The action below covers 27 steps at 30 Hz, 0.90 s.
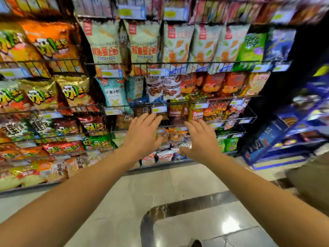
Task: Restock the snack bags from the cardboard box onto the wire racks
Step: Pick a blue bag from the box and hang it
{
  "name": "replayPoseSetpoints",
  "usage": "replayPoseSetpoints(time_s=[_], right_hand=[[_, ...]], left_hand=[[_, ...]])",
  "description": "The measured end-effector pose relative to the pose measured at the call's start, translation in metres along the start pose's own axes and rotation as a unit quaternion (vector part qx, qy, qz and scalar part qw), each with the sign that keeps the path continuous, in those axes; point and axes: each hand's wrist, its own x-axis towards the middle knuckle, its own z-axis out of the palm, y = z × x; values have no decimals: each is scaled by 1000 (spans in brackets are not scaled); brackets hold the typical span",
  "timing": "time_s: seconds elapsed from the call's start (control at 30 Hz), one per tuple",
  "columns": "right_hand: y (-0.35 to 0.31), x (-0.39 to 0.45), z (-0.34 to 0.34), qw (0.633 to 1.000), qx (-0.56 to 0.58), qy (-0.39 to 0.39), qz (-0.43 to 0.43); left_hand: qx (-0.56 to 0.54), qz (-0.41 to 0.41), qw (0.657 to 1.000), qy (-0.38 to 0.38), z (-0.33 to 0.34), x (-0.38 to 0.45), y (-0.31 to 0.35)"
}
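Store aisle, wire racks [170, 63] full of snack bags [106, 45] filled the upper frame. Left hand [142, 136] and right hand [201, 139] reached mid-frame, fingers straight, holding nothing. Cardboard box not visible.

Glossy foil snack bags [105, 45], dark metal wire racks [178, 63], polished floor [178, 184]

A single head-worn wide-angle view looks forward and down, close to the wire racks [170, 63], which fill the upper frame; the floor [178, 184] fills the lower edge.
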Motion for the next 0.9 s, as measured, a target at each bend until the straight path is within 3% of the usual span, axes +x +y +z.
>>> replayPoseSetpoints(time_s=[0.23, 0.43, 0.9], right_hand=[[140, -98, -23, 994, -24, 9, 106], [292, -196, -41, 984, -63, 10, 168], [581, -384, -63, 933, -72, -4, 353]], left_hand=[[-4, 138, 990, 10, 19, 37, 154], [-31, 204, 978, 22, 49, 68, 323], [-95, 377, 921, -38, 129, 133, 685]])
